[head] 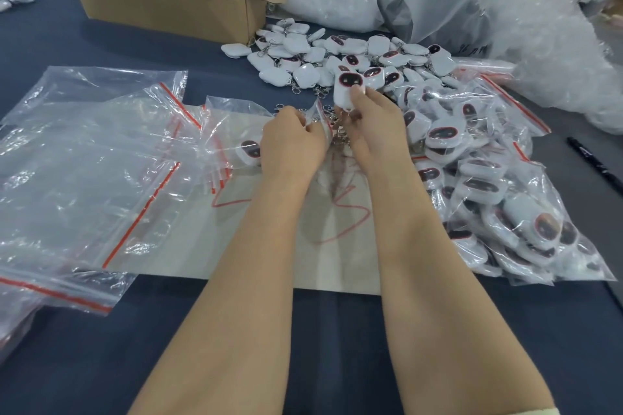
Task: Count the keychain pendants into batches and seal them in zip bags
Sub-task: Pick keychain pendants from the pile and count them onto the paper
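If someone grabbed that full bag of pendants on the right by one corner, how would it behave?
The full bag would probably sag and hang heavy, since it bulges with many pendants. Its thin, crinkled, shiny plastic looks slippery and floppy, so the load would likely slump towards the low end. The smooth pendants inside seem apt to slide over each other.

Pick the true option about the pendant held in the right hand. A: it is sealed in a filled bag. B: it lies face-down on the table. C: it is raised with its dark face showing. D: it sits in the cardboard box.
C: the right hand pinches the pendant above the zip bag that the left hand holds, dark face toward the camera.
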`<action>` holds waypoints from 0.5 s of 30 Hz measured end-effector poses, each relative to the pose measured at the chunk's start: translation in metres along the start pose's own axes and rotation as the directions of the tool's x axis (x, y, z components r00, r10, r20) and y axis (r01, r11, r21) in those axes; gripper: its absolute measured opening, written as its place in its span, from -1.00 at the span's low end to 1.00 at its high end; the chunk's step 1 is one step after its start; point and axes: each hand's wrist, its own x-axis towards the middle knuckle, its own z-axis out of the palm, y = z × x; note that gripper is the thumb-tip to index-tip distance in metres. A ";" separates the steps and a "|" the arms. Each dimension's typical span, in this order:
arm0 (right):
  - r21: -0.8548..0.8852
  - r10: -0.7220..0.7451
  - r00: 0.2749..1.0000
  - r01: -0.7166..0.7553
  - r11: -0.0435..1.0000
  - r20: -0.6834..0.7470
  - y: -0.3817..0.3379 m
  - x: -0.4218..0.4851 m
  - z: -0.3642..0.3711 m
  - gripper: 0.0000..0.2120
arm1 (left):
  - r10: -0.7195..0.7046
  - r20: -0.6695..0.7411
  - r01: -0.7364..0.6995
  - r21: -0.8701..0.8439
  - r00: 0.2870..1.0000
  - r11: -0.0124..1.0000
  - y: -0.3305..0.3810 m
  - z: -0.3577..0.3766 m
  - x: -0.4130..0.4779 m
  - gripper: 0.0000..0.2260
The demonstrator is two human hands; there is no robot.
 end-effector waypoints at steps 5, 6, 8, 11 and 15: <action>0.438 0.144 0.985 -0.172 0.882 0.097 -0.001 -0.005 0.001 -0.79 | 0.004 -0.014 -0.004 -0.006 1.000 1.000 0.000 0.000 -0.001 -0.83; 0.436 0.145 0.983 -0.178 0.882 0.108 0.000 -0.005 0.001 -0.81 | 0.003 -0.015 -0.003 -0.004 1.000 1.000 0.000 0.001 -0.001 -0.83; 0.335 0.100 0.989 -0.132 0.933 0.113 0.001 -0.006 0.003 -0.92 | 0.003 -0.013 -0.003 -0.001 1.000 1.000 0.000 0.001 -0.001 -0.83; 0.179 0.010 0.995 -0.028 0.983 0.100 0.005 -0.005 0.004 -0.92 | 0.001 -0.005 -0.001 -0.004 1.000 1.000 0.000 0.000 -0.001 -0.84; 0.100 -0.045 0.992 0.034 0.994 0.117 0.008 -0.004 0.001 -0.94 | 0.001 -0.007 -0.001 -0.009 1.000 1.000 -0.001 0.000 -0.001 -0.84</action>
